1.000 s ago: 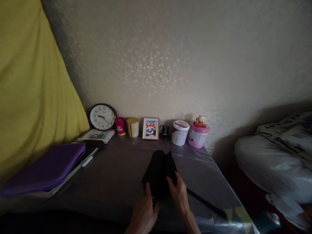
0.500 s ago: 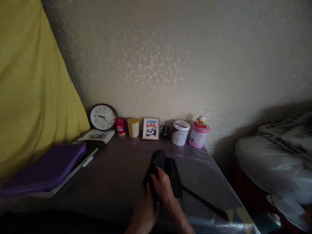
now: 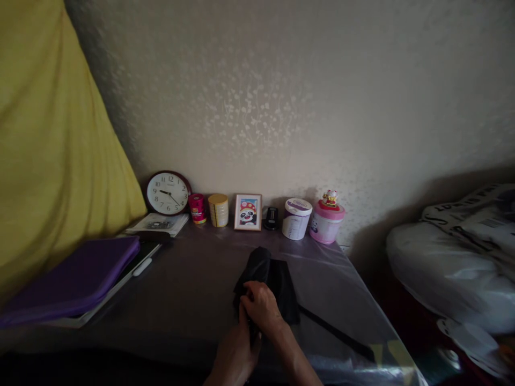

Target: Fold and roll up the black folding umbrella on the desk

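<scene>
A bundle of black fabric (image 3: 258, 264) lies on the table near its front, bunched up on the left and spread flatter on the right (image 3: 286, 292). I cannot tell what kind of item it is. My right hand (image 3: 261, 305) is closed over the bunched part, fingers curled round to its left side. Just below, my left hand (image 3: 237, 348) grips the lower end, its thumb pointing up against my right fingers. A dark, narrow part shows between the two hands. From the fabric's right edge a long black strap (image 3: 338, 333) runs toward the table's front right corner.
Along the wall stand a clock (image 3: 168, 193), a pink can (image 3: 197, 209), a yellow canister (image 3: 218, 210), a framed panda picture (image 3: 248, 213), a small black object (image 3: 271, 219), a white-and-purple tub (image 3: 296, 220) and a pink tub (image 3: 326, 224) with a figurine. A purple case (image 3: 72, 276) lies left; bags (image 3: 438, 273) sit right.
My right hand has slid slightly left and down on the black fabric, its fingers now closer to my left thumb. The bunched fabric's top has shifted a little left.
</scene>
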Tool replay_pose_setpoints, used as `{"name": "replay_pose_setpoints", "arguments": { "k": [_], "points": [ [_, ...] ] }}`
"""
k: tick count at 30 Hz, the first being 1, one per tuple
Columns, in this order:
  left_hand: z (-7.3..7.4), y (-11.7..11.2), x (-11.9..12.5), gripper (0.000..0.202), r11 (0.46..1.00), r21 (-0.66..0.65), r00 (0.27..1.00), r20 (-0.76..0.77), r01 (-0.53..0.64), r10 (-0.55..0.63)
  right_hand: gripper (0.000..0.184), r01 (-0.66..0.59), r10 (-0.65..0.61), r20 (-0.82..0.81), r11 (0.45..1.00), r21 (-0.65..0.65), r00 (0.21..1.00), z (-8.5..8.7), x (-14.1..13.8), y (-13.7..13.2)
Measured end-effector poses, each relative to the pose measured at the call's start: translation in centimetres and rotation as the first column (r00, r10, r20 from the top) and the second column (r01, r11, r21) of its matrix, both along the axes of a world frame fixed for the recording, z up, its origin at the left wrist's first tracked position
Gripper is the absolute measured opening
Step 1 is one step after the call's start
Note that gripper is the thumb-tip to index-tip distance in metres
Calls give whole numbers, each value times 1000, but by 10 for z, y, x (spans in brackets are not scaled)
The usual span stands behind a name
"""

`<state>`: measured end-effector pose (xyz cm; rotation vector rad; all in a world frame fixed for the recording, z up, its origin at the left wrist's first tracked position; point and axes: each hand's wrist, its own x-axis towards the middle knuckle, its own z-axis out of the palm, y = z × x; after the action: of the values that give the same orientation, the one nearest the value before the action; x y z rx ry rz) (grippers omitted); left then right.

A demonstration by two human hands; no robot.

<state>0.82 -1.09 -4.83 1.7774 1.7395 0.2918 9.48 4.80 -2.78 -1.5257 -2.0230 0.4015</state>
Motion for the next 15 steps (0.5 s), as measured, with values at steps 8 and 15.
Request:
{"name": "replay_pose_setpoints", "arguments": {
  "k": [8, 15],
  "points": [
    [-9, -7, -6, 64, 992, 128, 999, 33, 0, -4, 30, -158, 156, 52, 987, 39, 986, 12, 2, -7],
    [4, 1, -2, 77, 998, 53, 999, -5, 37, -37, 32, -121, 121, 3, 993, 4, 993, 10, 11, -3]
  ]
}}
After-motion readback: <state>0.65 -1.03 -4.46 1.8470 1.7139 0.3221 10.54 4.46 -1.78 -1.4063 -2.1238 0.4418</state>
